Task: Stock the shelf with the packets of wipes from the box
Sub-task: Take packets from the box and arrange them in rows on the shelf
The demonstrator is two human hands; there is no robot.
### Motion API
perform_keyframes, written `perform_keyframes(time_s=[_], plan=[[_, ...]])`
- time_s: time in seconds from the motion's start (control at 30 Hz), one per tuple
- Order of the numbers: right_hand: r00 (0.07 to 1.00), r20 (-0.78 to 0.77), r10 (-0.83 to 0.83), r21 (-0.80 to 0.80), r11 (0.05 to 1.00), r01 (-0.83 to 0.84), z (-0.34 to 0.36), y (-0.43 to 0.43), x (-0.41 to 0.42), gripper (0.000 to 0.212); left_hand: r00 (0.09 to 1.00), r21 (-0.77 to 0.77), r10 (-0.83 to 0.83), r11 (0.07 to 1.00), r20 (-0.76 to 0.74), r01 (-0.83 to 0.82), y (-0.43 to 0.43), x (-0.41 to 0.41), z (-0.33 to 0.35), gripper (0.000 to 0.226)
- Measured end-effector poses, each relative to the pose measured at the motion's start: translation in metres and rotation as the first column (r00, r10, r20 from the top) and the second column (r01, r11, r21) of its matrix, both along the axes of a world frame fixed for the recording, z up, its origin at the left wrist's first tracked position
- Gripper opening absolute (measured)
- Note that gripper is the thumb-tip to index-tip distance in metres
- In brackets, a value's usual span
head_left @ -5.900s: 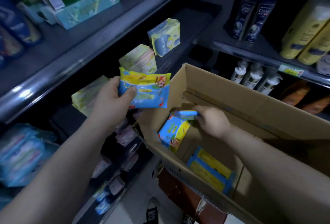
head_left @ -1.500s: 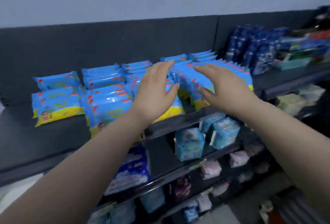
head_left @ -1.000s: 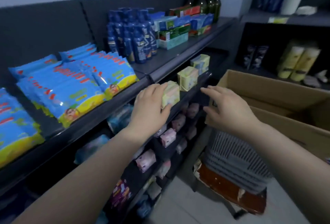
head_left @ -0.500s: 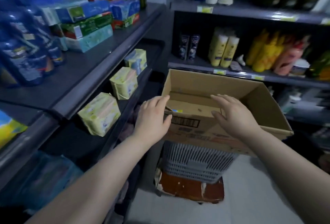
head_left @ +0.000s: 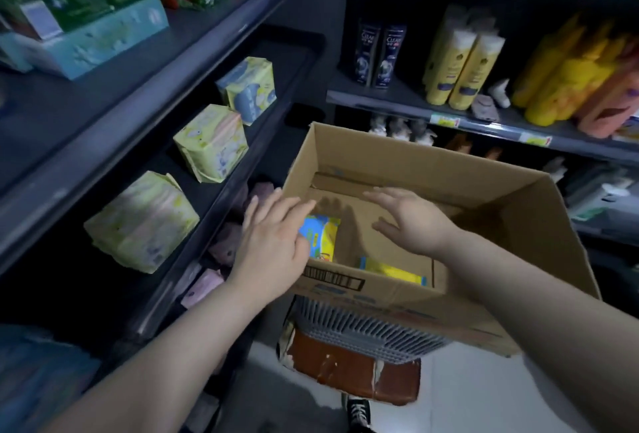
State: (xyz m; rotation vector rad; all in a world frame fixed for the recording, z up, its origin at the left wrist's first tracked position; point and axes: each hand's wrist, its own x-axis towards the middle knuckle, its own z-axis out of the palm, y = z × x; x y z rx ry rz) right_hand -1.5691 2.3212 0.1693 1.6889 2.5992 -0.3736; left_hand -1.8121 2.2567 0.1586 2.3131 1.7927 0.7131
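While both hands, the left point(head_left: 273, 242) and right point(head_left: 411, 221), hover spread and empty over the box point(head_left: 415, 170), at least two packets point(head_left: 320, 237) lie inside it, so stocking looks unfinished.

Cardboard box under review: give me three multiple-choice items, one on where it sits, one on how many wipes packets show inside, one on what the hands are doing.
1. The cardboard box rests on:
A. a grey slatted basket
B. a shelf
C. the floor

2. Wipes packets visible inside:
A. none
B. two
C. six

3. The hands are:
A. each gripping a packet
B. open and empty over the box
C. holding a bottle

Answers:
1 A: the grey basket shows under the box.
2 B: the upright packet and flat packet are all that show.
3 B: the left hand and right hand hold nothing.
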Motion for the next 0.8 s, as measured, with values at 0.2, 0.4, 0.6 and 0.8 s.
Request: perform_keyframes(time_s=[0.2,0.4,0.6,0.8], plan=[[0.939,0.065,0.339,-0.184,0.928,-0.322,-0.07,0.051,-0.039,0.068,0.998,-0.055,0.036,0.998,-0.048,-0.039,0.0,0.004,0.004,0.064],[0.929,-0.006,0.369,-0.215,0.907,-0.362,-0.114,0.067,-0.069,0.089,0.995,-0.09,0.069,0.993,-0.065,-0.075,0.0,0.001,0.004,0.063],[0.993,-0.116,0.029,-0.364,0.929,-0.07,-0.116,0.077,-0.08,0.09,0.993,-0.078,0.069,0.994,-0.095,-0.076,-0.002,0.011,0.008,0.058],[0.761,-0.602,-0.242,-0.556,0.811,-0.182,-0.05,0.076,-0.025,0.017,0.983,-0.055,0.13,0.989,-0.129,-0.138,0.017,0.02,0.026,0.051]])
